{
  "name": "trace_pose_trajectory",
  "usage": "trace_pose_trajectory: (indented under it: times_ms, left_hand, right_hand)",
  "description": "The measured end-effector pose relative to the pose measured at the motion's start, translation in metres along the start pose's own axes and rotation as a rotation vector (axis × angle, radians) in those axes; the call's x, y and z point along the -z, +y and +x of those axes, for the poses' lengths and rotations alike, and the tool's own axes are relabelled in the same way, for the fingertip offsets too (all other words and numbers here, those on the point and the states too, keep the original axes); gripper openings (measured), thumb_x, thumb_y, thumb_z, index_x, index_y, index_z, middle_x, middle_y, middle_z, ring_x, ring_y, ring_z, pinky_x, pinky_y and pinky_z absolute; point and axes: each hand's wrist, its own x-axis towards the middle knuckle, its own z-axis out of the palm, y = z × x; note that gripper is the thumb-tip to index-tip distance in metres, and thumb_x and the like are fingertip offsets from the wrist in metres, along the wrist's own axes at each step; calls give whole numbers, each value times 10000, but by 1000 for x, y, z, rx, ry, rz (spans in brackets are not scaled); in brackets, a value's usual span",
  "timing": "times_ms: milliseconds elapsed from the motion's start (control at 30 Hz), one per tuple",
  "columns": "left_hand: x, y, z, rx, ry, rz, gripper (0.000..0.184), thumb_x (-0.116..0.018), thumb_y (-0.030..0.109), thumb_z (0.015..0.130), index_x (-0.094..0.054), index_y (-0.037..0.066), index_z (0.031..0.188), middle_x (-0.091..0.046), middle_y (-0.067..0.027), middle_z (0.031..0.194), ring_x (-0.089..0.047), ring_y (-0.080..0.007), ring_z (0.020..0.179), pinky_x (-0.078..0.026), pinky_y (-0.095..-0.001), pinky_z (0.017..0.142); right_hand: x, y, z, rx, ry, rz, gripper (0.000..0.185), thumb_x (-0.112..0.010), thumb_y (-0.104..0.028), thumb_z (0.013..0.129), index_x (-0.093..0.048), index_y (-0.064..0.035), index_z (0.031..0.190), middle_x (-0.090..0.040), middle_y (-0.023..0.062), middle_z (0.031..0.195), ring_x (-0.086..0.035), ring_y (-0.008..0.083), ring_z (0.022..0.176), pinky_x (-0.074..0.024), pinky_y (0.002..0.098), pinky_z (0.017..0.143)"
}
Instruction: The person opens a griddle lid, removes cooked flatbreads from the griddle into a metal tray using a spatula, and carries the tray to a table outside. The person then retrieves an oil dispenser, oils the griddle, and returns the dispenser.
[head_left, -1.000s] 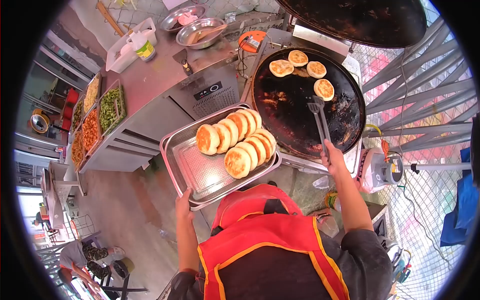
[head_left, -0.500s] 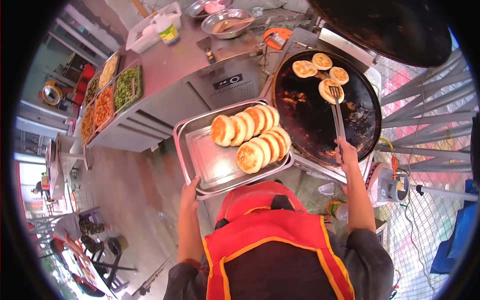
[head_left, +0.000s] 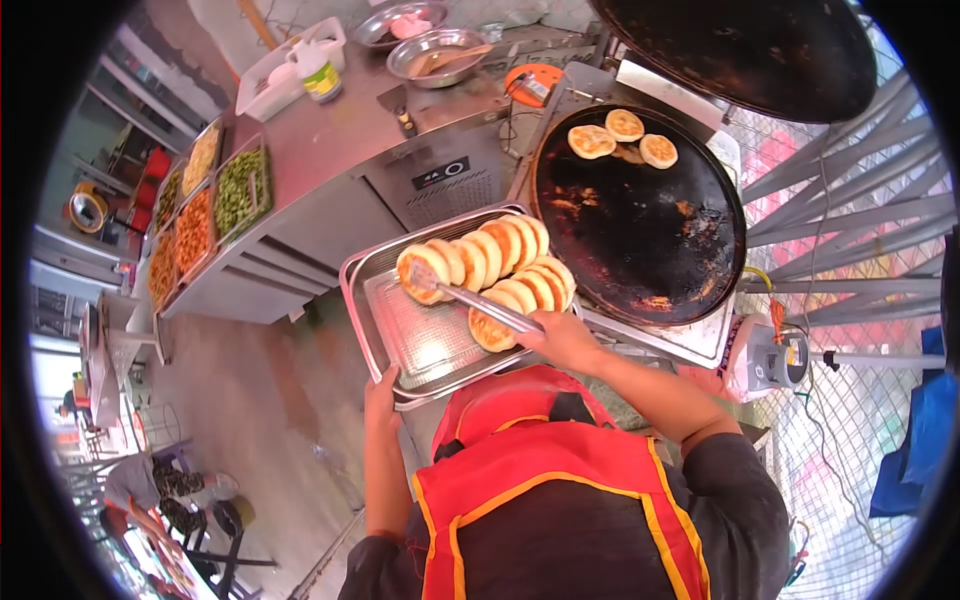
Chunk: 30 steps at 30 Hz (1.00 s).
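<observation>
My left hand (head_left: 381, 393) grips the near left corner of a metal tray (head_left: 385, 345). Two leaning rows of browned flatbreads (head_left: 492, 325) stand in the tray. In my right hand (head_left: 562, 340) are metal tongs (head_left: 490, 308), which reach left over the rows. Their tips are at the leftmost flatbread (head_left: 415, 262) of the far row; whether they still pinch it I cannot tell. Three flatbreads (head_left: 625, 125) lie near the far edge of the round black griddle (head_left: 640, 235), right of the tray.
A raised black lid (head_left: 745, 55) hangs behind the griddle. On the steel counter (head_left: 310, 150) are metal bowls (head_left: 438, 57), a bottle (head_left: 318, 75), a scraper (head_left: 405, 118) and trays of chopped food (head_left: 240, 190). A person (head_left: 140, 490) is at the lower left.
The tongs in my right hand have moved left from the griddle to the tray. One flatbread has left the griddle, and another now stands at the left end of the far row.
</observation>
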Motion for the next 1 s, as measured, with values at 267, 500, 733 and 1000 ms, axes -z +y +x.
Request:
trace_pose_trajectory:
  times_ms: [267, 500, 733, 1000]
  left_hand:
    - [-11, 14, -13, -23, 17, 26, 341, -604, 120, 819, -520, -50, 1102, -609, -133, 1001, -608, -236, 883, -489, -351, 768]
    - [-13, 12, -16, 9, 50, 3, 311, -604, 98, 812, -536, -46, 1078, -609, -128, 995, -601, -230, 879, -481, -346, 779]
    - [-17, 11, -17, 18, 26, -4, 342, -601, 88, 811, -514, -60, 1108, -604, -146, 1012, -602, -246, 891, -487, -360, 779]
    - [-3, 6, 4, 15, -12, 5, 362, -613, 113, 813, -500, -59, 1110, -596, -151, 1013, -599, -248, 892, -494, -364, 771]
  right_hand:
    - [90, 87, -4, -545, 228, 922, 291, -584, -339, 836, -571, -48, 858, -482, -4, 604, -405, 68, 429, -287, 202, 353]
    - [119, 164, 120, -614, 370, 1351, 289, -608, -357, 828, -530, -79, 853, -456, -1, 562, -366, 77, 377, -259, 210, 329]
    - [123, 166, 94, -458, 743, 590, 253, -632, -288, 800, -559, -46, 800, -467, 20, 521, -463, 140, 423, -364, 269, 385]
    - [170, 150, -30, -346, 675, -945, 474, -639, -261, 768, -449, -74, 1161, -546, 122, 854, -608, 303, 756, -499, 402, 606]
